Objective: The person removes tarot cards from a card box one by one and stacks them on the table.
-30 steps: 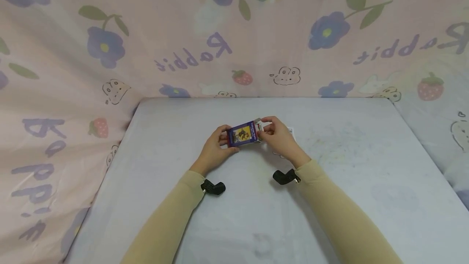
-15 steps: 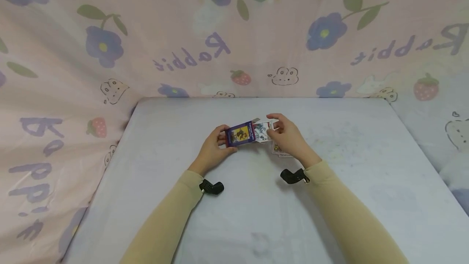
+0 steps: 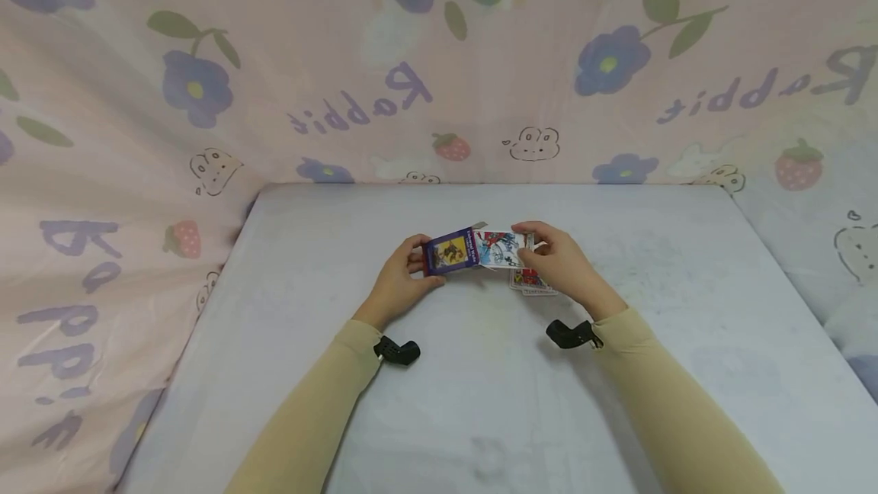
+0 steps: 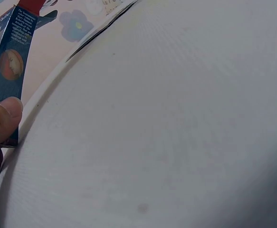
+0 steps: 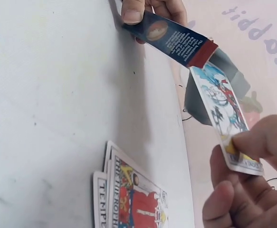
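Observation:
A dark blue card box (image 3: 449, 251) with a yellow picture on its front is held by my left hand (image 3: 405, 277), thumb along its near side. Its flaps stand open at the right end. Between thumb and fingers my right hand (image 3: 559, 261) pinches a tarot card (image 3: 501, 248), most of it out of the box and its inner end right at the opening. In the right wrist view the card (image 5: 224, 114) shows a coloured picture. Below that hand, several tarot cards (image 5: 138, 199) lie face up in a loose pile on the table.
The white table (image 3: 439, 402) stretches out around both hands. Behind it and at its left hangs a pink cloth (image 3: 274, 97) printed with flowers and rabbits. Each wrist wears a black camera mount (image 3: 398, 351).
My right hand has moved to the right, drawing the tarot card out of the box. The left hand holds the box in nearly the same place. More of the pile now shows.

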Action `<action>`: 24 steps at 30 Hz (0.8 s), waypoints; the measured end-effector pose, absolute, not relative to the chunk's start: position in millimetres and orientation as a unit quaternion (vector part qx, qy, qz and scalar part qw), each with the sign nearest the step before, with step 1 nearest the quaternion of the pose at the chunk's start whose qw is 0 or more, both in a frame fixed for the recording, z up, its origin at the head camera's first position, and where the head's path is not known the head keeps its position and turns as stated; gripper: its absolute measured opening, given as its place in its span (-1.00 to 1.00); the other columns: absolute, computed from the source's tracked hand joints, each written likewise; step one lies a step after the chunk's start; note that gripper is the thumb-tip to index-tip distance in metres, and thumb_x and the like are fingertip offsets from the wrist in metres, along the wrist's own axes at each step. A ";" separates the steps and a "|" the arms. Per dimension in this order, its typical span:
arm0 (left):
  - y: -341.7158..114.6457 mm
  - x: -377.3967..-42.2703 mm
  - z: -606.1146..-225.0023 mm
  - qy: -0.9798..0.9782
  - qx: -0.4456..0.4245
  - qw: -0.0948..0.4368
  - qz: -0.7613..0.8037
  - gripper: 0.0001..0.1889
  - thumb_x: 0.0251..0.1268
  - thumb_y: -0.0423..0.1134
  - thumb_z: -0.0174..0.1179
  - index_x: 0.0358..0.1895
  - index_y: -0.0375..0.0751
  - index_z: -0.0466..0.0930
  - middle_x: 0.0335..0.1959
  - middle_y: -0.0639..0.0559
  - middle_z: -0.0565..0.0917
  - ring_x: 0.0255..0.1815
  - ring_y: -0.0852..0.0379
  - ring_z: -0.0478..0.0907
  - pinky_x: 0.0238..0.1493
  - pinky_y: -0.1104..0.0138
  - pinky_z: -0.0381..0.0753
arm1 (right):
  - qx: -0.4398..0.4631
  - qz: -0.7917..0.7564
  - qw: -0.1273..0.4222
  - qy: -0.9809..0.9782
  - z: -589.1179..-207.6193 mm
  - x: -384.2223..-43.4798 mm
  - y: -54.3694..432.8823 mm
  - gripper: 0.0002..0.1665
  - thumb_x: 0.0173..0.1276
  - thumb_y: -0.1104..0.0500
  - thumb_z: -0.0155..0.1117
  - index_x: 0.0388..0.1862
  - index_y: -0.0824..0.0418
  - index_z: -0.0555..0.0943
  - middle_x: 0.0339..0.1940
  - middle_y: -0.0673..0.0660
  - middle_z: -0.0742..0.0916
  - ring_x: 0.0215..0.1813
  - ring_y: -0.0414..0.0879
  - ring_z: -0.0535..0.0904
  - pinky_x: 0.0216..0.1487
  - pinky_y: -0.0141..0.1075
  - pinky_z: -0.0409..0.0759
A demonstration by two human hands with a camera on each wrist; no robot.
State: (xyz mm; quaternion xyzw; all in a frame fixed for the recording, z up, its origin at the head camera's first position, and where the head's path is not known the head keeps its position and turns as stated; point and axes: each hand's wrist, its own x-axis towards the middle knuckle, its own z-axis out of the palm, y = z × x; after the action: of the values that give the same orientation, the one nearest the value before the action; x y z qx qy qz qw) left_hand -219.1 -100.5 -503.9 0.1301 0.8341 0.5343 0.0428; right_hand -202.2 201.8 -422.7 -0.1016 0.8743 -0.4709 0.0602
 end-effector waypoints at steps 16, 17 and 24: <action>-99.6 -216.5 -502.7 0.835 0.123 0.052 0.533 -0.23 -0.02 -0.07 0.51 0.29 0.24 0.29 0.01 0.06 0.54 0.01 0.18 0.58 0.09 0.26 0.55 | -0.097 -0.454 0.065 0.883 -425.7 -205.3 204.0 -0.69 0.33 0.05 0.34 -0.07 0.14 0.50 -0.21 0.13 0.63 -0.31 -0.02 0.57 -0.33 -0.25 0.55; -99.8 -216.8 -502.9 0.835 0.124 0.051 0.533 -0.23 -0.01 -0.08 0.51 0.29 0.24 0.29 0.01 0.06 0.54 0.01 0.18 0.58 0.10 0.25 0.55 | -0.097 -0.456 0.073 0.882 -426.0 -204.9 204.1 -0.68 0.33 0.05 0.34 -0.05 0.15 0.49 -0.21 0.13 0.63 -0.30 -0.03 0.57 -0.34 -0.27 0.56; -100.0 -218.0 -502.7 0.832 0.126 0.046 0.538 -0.22 -0.02 -0.10 0.51 0.30 0.25 0.29 0.01 0.06 0.54 0.01 0.17 0.58 0.10 0.24 0.55 | -0.100 -0.485 0.104 0.863 -429.3 -202.3 205.4 -0.58 0.36 0.11 0.31 0.13 0.16 0.45 -0.22 0.20 0.61 -0.31 -0.03 0.57 -0.40 -0.35 0.52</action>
State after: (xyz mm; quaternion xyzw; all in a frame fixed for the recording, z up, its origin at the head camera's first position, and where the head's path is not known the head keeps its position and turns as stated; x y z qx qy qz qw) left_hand -218.0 -100.0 -502.7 0.1261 0.8322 0.5379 0.0465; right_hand -202.3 205.4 -429.3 -0.0996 0.8625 -0.4851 0.1042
